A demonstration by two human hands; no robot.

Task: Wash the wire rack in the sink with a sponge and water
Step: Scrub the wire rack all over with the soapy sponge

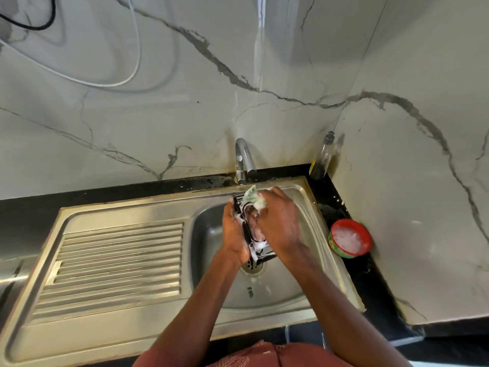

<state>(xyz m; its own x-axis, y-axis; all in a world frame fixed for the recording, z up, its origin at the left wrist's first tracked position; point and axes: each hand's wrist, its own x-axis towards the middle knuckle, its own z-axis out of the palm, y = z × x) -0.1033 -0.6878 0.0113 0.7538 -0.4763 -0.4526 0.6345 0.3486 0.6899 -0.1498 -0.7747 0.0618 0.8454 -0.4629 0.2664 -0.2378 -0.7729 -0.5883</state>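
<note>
1. Fingers of the right hand (277, 223) pinch a soapy sponge (254, 198) against the wire rack (250, 234).
2. Left hand (234, 231) curls round the rack's edge, above the sink (304, 197) drain (252, 266).
3. Advice: keep the rack braced; scrub each wire.

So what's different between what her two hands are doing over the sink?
The left hand grips the wire rack by its edge and holds it up on end; the right hand grips the green sponge and presses it against the rack's upper part. The left sits nearer the drainboard, the right nearer the red tub. Both are soapy, above the sink.
</note>
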